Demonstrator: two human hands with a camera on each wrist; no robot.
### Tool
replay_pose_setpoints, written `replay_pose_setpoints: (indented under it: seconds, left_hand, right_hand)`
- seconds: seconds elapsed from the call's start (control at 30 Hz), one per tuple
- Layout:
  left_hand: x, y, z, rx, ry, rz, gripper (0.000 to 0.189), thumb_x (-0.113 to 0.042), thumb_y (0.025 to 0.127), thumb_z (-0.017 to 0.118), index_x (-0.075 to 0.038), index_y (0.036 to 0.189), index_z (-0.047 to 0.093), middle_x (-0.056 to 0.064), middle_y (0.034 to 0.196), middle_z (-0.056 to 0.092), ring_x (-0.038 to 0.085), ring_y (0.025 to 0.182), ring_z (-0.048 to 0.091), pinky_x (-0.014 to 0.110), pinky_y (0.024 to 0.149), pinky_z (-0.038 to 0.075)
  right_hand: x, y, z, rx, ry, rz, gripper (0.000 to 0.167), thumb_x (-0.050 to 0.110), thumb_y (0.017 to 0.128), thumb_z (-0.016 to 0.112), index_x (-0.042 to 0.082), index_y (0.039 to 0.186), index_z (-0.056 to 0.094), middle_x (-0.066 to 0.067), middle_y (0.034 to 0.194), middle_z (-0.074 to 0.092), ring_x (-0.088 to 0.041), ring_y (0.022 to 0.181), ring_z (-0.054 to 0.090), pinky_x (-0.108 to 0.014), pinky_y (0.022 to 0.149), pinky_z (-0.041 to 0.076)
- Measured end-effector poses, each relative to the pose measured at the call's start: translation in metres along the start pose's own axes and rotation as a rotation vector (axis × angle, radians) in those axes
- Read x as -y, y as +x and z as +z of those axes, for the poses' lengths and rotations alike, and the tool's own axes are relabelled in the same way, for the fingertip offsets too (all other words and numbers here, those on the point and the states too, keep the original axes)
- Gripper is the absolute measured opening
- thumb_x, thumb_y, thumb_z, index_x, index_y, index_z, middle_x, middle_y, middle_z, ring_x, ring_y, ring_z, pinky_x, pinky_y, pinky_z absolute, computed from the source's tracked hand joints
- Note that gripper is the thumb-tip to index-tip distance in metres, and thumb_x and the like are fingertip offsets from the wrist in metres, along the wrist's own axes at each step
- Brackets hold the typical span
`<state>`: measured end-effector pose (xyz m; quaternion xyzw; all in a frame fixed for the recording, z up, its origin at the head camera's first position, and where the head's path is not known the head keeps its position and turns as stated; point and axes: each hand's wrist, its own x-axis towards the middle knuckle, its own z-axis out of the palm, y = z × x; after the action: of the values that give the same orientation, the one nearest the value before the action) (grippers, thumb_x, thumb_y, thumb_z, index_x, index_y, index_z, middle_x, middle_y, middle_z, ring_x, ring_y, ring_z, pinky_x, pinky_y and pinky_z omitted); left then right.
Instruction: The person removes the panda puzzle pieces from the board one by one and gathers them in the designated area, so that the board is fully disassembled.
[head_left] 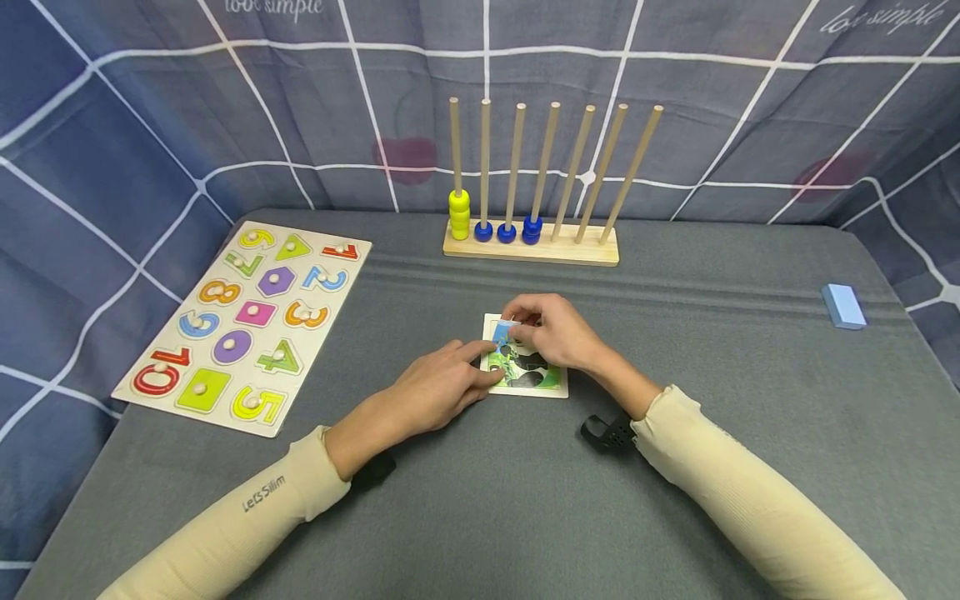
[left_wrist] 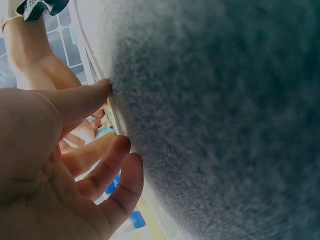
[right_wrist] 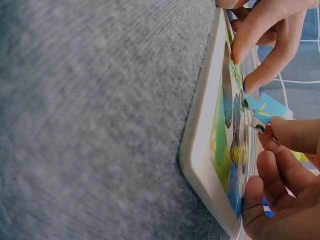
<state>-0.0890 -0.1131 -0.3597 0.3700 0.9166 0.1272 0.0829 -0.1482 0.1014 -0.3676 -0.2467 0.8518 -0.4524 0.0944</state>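
Centre frame now, a piece (right_wrist: 270, 107) is pinched by the right hand (head_left: 553, 332) over the panda tray (right_wrist: 201, 130), touched by the unclenched left hand (head_left: 442, 383), numerals (head_left: 219, 292) set in the board (head_left: 291, 382), left.

Curtained table nook: blue gridded curtains (head_left: 300, 100) round three sides of a grey tabletop (head_left: 480, 517)

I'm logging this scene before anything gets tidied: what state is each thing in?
Panda jigsaw puzzle: flat, partly covered
Jigsaw piece: pinched, tilted up
Right hand: pinching that piece
Left hand: fingers touching the puzzle
Number puzzle board: flat, knobbed pieces in it
Bead rack: upright; yellow beads on one peg, blue beads on three, three pegs bare
Blue block: lying, untouched
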Motion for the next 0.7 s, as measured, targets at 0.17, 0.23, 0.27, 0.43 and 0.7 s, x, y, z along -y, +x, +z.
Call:
replay_pose_setpoints:
  seconds: [0.17,0.23,0.27,0.43,0.7]
  left_hand:
    - [0.0002,0.0001,0.0010,0.004,-0.007,-0.009,0.029,-0.022,0.099,0.063,-0.023,0.127,0.070,0.011,0.144,0.049,0.026,0.106,0.055,0.040,0.071,0.052]
    - [0.0003,-0.0001,0.0010,0.005,-0.011,-0.011,0.030,-0.022,0.098,0.063,-0.023,0.127,0.070,0.012,0.145,0.048,0.026,0.107,0.055,0.040,0.072,0.052]
    - [0.0005,-0.0002,0.0010,0.005,-0.012,-0.011,0.030,-0.022,0.098,0.064,-0.022,0.127,0.070,0.012,0.145,0.048,0.027,0.107,0.055,0.041,0.073,0.052]
    - [0.0006,-0.0008,0.0005,0.010,-0.017,-0.016,0.030,-0.022,0.098,0.064,-0.022,0.127,0.070,0.013,0.145,0.048,0.027,0.109,0.055,0.041,0.076,0.052]
    - [-0.0001,-0.0003,-0.0012,0.010,-0.021,-0.028,0.029,-0.023,0.098,0.063,-0.023,0.127,0.070,0.012,0.144,0.049,0.027,0.109,0.055,0.042,0.076,0.052]
  right_hand:
    - [-0.0014,-0.0012,0.0000,-0.013,0.008,0.018,0.013,0.000,0.093,0.065,0.002,0.104,0.071,-0.006,0.089,0.068,-0.020,0.081,0.060,-0.036,0.074,0.048]
    - [-0.0022,-0.0017,0.0000,-0.016,0.020,0.024,0.013,0.001,0.093,0.065,0.002,0.105,0.071,-0.006,0.089,0.068,-0.020,0.082,0.060,-0.036,0.074,0.048]
    - [-0.0025,-0.0020,-0.0001,-0.017,0.031,0.027,0.013,0.001,0.093,0.065,0.002,0.105,0.071,-0.007,0.090,0.068,-0.020,0.082,0.060,-0.036,0.073,0.048]
    - [-0.0048,-0.0021,-0.0007,-0.023,0.093,0.034,0.014,0.001,0.094,0.063,0.001,0.106,0.071,-0.009,0.092,0.069,-0.022,0.083,0.060,-0.036,0.074,0.047]
    - [-0.0027,-0.0031,-0.0044,-0.042,0.102,0.044,0.014,0.002,0.094,0.063,0.002,0.105,0.072,-0.009,0.090,0.069,-0.021,0.073,0.057,-0.032,0.066,0.046]
